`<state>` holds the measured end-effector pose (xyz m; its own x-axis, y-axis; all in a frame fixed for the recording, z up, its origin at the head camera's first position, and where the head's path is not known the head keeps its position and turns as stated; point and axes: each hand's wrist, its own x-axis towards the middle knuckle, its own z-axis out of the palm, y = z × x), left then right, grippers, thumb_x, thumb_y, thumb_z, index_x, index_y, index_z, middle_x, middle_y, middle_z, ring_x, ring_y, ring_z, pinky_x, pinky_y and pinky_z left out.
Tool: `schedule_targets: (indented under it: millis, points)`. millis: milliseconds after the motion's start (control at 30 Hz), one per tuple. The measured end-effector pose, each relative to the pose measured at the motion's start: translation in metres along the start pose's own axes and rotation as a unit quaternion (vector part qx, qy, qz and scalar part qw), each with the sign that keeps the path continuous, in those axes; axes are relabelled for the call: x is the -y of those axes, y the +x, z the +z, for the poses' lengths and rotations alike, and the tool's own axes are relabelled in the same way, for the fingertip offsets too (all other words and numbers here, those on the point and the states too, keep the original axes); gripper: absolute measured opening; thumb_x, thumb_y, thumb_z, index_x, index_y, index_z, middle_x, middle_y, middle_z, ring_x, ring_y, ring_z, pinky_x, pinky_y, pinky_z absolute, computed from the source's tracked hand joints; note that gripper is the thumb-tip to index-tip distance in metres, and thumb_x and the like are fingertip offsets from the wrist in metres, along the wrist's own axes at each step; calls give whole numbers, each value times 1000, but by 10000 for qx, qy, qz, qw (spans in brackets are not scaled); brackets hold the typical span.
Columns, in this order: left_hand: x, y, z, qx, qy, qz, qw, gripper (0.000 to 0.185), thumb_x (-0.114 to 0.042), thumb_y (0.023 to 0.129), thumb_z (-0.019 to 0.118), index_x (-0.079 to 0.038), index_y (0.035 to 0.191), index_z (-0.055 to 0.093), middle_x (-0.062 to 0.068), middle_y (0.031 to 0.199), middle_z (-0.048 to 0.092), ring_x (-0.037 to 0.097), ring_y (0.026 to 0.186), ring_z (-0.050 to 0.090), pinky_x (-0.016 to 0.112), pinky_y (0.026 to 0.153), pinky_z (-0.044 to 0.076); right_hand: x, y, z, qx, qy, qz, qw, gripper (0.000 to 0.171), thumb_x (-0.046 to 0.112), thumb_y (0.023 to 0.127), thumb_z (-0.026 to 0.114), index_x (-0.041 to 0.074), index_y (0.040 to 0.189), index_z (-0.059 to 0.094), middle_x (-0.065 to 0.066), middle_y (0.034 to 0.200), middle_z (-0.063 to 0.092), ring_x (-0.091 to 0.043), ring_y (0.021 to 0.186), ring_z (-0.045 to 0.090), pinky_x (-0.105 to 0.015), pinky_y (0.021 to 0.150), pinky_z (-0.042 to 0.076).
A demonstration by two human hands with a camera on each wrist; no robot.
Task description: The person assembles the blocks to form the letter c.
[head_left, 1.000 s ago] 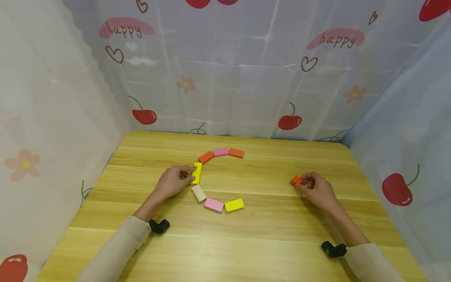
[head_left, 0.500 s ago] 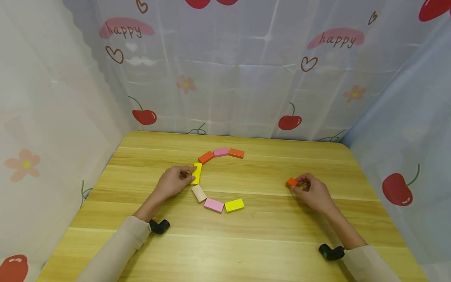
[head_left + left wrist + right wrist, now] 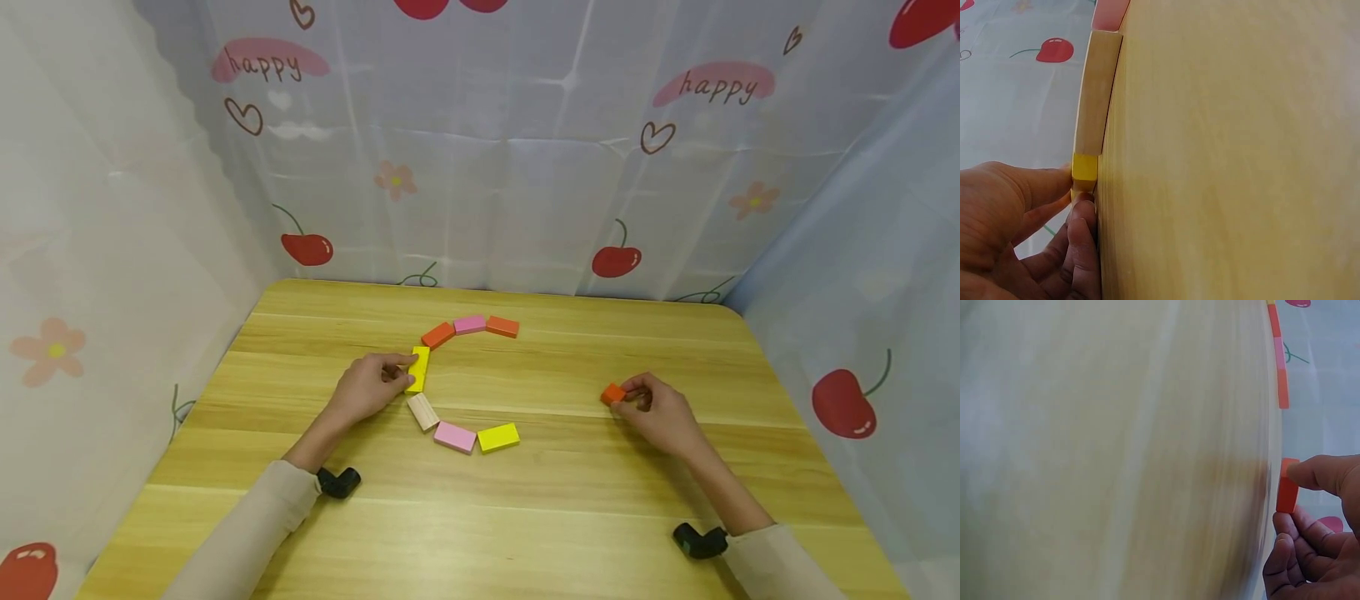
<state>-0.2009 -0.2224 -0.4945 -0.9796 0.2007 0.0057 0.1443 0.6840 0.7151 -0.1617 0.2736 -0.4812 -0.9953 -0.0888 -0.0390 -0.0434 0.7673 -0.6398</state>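
Note:
Rectangular blocks form a curved row open to the right in the head view. My left hand (image 3: 369, 387) pinches the yellow block (image 3: 419, 370) at the row's left side, between thumb and fingers. Just below it lies a plain wooden block (image 3: 423, 412), close to the yellow one in the left wrist view. My right hand (image 3: 660, 415), apart from the row on the right, pinches an orange block (image 3: 612, 394) between thumb and fingertips. The right wrist view has this orange block (image 3: 1287, 487) with the thumb on one end and fingers on the other.
The row's upper arm has an orange block (image 3: 438, 335), a pink block (image 3: 470, 324) and another orange block (image 3: 502, 326). Its lower arm ends in a pink block (image 3: 455, 437) and a yellow block (image 3: 498, 437). Printed curtains (image 3: 465, 208) surround the wooden table (image 3: 480, 525).
My right hand has moved left and slightly toward me with the orange block. The left hand stays on the yellow block, and the row has not visibly changed.

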Motion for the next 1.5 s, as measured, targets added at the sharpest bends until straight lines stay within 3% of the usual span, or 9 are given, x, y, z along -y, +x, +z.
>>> schedule_targets:
  millis: [1200, 1500]
  points:
    - [4, 2, 0, 2, 34, 68, 10000, 39, -29, 102, 76, -20, 140, 75, 0, 99, 79, 15, 77, 61, 28, 60, 41, 38, -3, 32, 330, 113, -393, 9986, 31, 21, 97, 81, 7, 121, 68, -9, 109, 76, -18, 87, 59, -25, 72, 48]
    - [2, 2, 0, 3, 146, 77, 9999, 39, -29, 102, 76, -19, 140, 75, 0, 101, 80, 14, 83, 67, 30, 68, 48, 43, -5, 39, 444, 155, -533, 9975, 30, 23, 96, 82, 8, 118, 69, -8, 108, 75, -16, 89, 62, -26, 75, 50]
